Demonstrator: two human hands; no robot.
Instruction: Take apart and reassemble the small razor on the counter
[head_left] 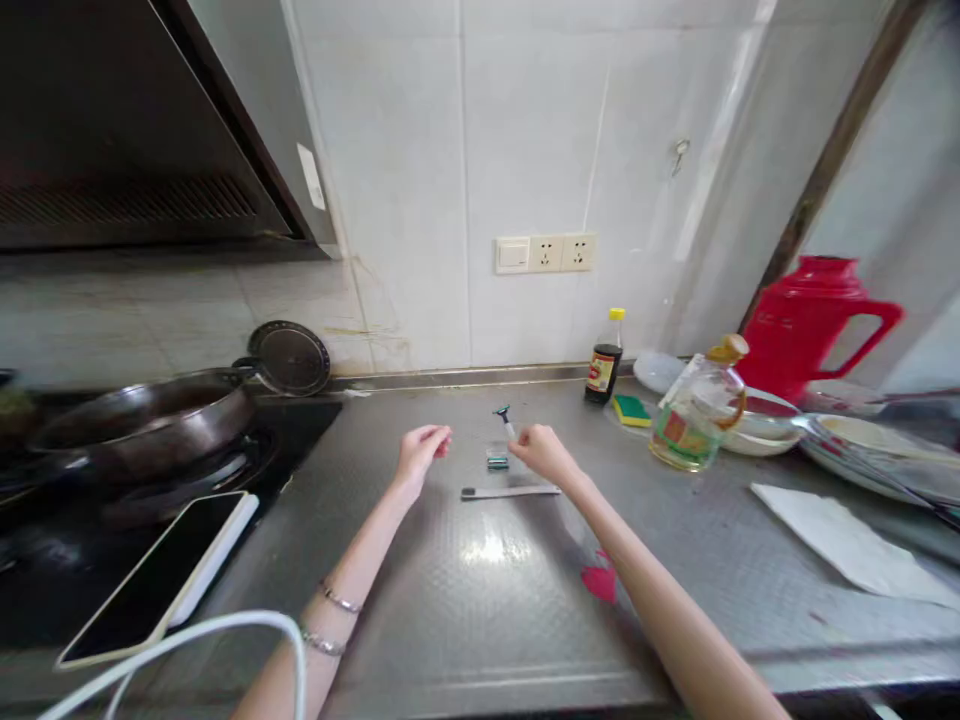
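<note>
My right hand (543,455) is closed around the handle of a razor (507,420), whose head points up and to the left above the counter. Just below it lies a small clear case with a green-and-black razor cartridge (497,461). A toothbrush (510,492) with a dark head and pale handle rests flat nearer to me, partly under my right wrist. To the left, my left hand (424,456) hovers with its thumb and fingers pressed together. Whether anything sits between those fingertips is hidden.
A steel counter (420,600) spans the front. At left are a stove with a pan (150,420), a phone (161,570) and a white cable (225,620). At right stand a sauce bottle (603,365), a sponge (631,410), an oil jug (690,425), a red thermos (799,330) and dishes.
</note>
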